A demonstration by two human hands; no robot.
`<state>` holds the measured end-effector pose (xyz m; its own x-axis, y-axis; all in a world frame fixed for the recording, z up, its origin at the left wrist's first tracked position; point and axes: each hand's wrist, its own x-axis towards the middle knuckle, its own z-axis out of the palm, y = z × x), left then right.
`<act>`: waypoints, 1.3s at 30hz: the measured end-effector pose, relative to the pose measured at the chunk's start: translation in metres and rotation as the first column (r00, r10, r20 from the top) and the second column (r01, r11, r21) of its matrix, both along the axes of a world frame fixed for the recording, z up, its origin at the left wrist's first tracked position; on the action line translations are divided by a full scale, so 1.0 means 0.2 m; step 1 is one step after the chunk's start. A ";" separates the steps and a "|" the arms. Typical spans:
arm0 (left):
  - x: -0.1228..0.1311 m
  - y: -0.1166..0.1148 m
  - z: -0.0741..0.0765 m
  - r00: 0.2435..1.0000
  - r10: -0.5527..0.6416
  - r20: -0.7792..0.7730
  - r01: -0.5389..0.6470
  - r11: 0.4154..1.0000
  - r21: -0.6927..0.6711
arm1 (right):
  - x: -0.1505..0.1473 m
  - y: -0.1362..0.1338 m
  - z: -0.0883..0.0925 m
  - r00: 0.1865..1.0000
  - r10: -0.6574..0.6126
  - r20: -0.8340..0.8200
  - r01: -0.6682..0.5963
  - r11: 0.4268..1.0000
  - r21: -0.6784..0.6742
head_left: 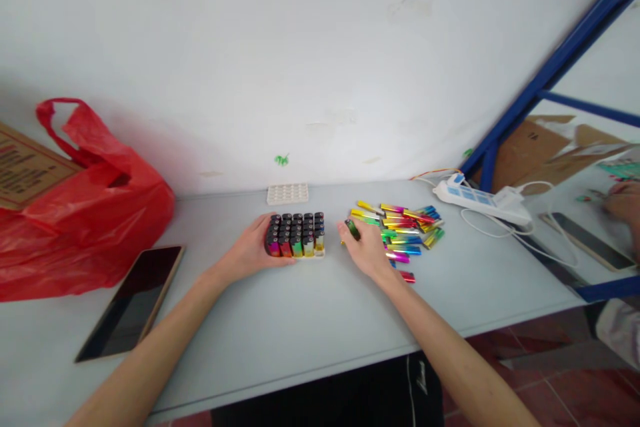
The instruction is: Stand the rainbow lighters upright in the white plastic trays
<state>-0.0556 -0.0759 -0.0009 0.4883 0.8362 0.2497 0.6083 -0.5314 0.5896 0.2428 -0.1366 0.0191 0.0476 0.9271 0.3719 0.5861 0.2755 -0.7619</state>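
Note:
My left hand [250, 245] curls round the left side of a white tray [320, 254] on the table. Upright lighters [296, 238] with black tops and coloured bodies stand in it in several rows. To the right of the tray, my right hand [367, 247] is closed on a lighter [353, 229] with a dark top and some green; my fingers hide part of it. Just beyond that hand lies a loose pile of shiny, metallic-coloured slim pieces [403, 240] in yellow, red, blue, green and purple.
An unfilled white holed tray [287, 193] lies by the wall. At left are a red plastic bag [115, 207], a cardboard box [30, 170] and a phone-like device [133, 300]. A power strip [475, 198] with cables sits at right, before a blue frame [545, 73]. Another person's hand [623, 207] shows beyond.

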 end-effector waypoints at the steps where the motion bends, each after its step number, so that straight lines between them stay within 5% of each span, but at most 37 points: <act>1: 0.00 0.00 0.00 1.000 0.002 -0.004 -0.002 1.000 -0.002 | 0.00 0.00 0.00 1.000 -0.001 0.003 0.001 1.000 0.006; 16: 0.01 0.00 0.01 1.000 -0.014 0.014 0.014 1.000 -0.009 | 0.02 0.00 -0.01 0.997 0.071 0.009 -0.070 0.997 -0.045; 22: 0.01 -0.01 0.03 1.000 -0.004 0.003 0.004 0.999 -0.033 | 0.04 -0.03 0.03 0.971 0.157 0.180 -0.172 0.983 0.070; 39: 0.01 0.00 -0.01 0.999 0.001 0.044 0.000 1.000 -0.018 | 0.03 -0.05 0.01 0.827 0.397 0.398 -0.357 0.918 -0.173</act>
<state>-0.0544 -0.0761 -0.0027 0.4769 0.8409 0.2556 0.5820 -0.5201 0.6251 0.2479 -0.1476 0.0215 -0.4533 0.8700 0.1939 0.7169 0.4851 -0.5008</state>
